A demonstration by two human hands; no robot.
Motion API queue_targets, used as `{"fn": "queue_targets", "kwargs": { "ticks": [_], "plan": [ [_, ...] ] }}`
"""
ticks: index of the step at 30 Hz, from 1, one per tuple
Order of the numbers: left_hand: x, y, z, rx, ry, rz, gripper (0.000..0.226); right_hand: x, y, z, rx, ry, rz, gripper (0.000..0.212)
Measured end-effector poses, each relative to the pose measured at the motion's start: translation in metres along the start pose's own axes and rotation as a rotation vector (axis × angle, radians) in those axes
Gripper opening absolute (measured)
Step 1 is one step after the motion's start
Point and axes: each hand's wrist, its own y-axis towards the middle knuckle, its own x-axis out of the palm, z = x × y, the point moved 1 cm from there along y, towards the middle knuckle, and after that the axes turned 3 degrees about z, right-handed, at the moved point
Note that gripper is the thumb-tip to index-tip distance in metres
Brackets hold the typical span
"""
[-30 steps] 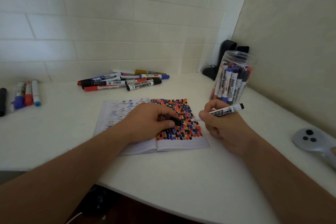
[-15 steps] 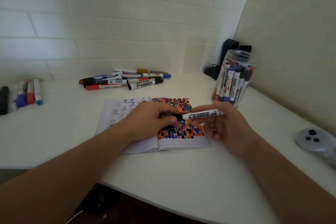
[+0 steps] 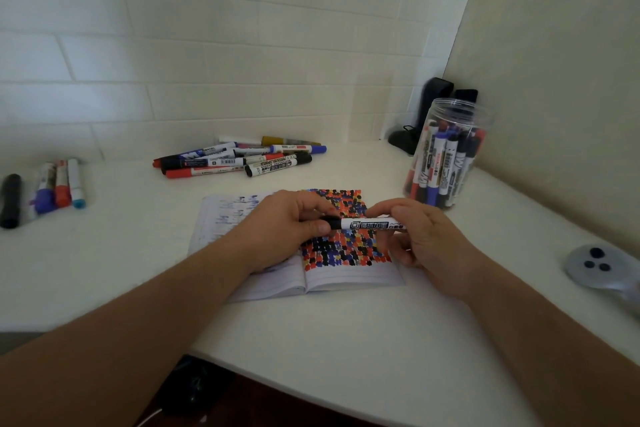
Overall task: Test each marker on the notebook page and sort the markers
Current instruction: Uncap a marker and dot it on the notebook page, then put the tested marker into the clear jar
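Note:
An open notebook (image 3: pixel 349 274) lies in front of me, its right page covered with black, red, blue and orange dabs. Over that page both hands hold one white marker (image 3: pixel 367 223) with black print, lying level. My left hand (image 3: pixel 280 229) pinches its black cap (image 3: pixel 331 221) at the left end. My right hand (image 3: pixel 420 236) grips the barrel's right part. The cap sits against the barrel. Behind the notebook is a pile of markers (image 3: pixel 239 159). A clear jar (image 3: pixel 446 152) at the right holds several upright markers.
A second small group of markers (image 3: pixel 52 187) lies at the far left, with a black one (image 3: pixel 10 198) beside it. A grey controller (image 3: pixel 599 267) rests at the right edge. Dark objects (image 3: pixel 433 104) stand in the back corner. The table's front edge curves close to me.
My right hand swung the marker from a tilted writing pose to level and brought it to the cap in my left hand. The cap now meets the barrel.

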Motion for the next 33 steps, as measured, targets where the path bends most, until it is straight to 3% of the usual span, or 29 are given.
{"fn": "queue_targets", "kwargs": {
  "ticks": [3, 7, 10, 15, 18, 21, 22, 25, 27, 30, 33],
  "plan": [
    [0.000, 0.000, 0.002, 0.015, -0.002, 0.005, 0.027, -0.003, 0.001, 0.000, 0.031, 0.047, -0.034, 0.046],
    [-0.001, -0.002, 0.004, 0.019, 0.002, 0.062, 0.022, -0.019, -0.006, -0.001, 0.115, 0.300, -0.154, 0.037],
    [0.000, -0.005, 0.007, 0.024, 0.092, 0.081, 0.026, -0.034, -0.010, -0.004, 0.105, 0.502, -0.281, 0.064],
    [0.001, -0.007, 0.009, 0.019, 0.140, 0.071, 0.025, -0.039, -0.020, -0.023, 0.025, 0.406, -0.419, 0.081],
    [0.001, -0.007, 0.010, 0.007, 0.161, 0.067, 0.032, -0.037, -0.016, -0.042, 0.081, 0.477, -0.202, 0.059],
    [0.001, -0.009, 0.011, 0.008, 0.162, 0.056, 0.035, -0.053, -0.002, -0.066, -0.037, 0.245, 0.128, 0.026],
    [0.001, -0.009, 0.011, 0.010, 0.157, 0.056, 0.036, -0.061, 0.001, -0.076, -0.102, 0.160, 0.194, 0.029],
    [0.001, -0.009, 0.012, 0.013, 0.156, 0.057, 0.038, -0.087, 0.010, -0.113, -0.196, -0.104, 0.326, 0.079],
    [0.002, -0.008, 0.012, 0.013, 0.163, 0.059, 0.031, -0.106, 0.022, -0.131, -0.280, -0.256, 0.436, 0.073],
    [0.002, -0.008, 0.011, 0.011, 0.144, 0.059, 0.036, -0.129, 0.049, -0.144, -0.425, -0.402, 0.726, 0.052],
    [0.002, -0.008, 0.010, 0.008, 0.148, 0.061, 0.031, -0.138, 0.070, -0.140, -0.472, -0.471, 0.824, 0.049]
  ]
}}
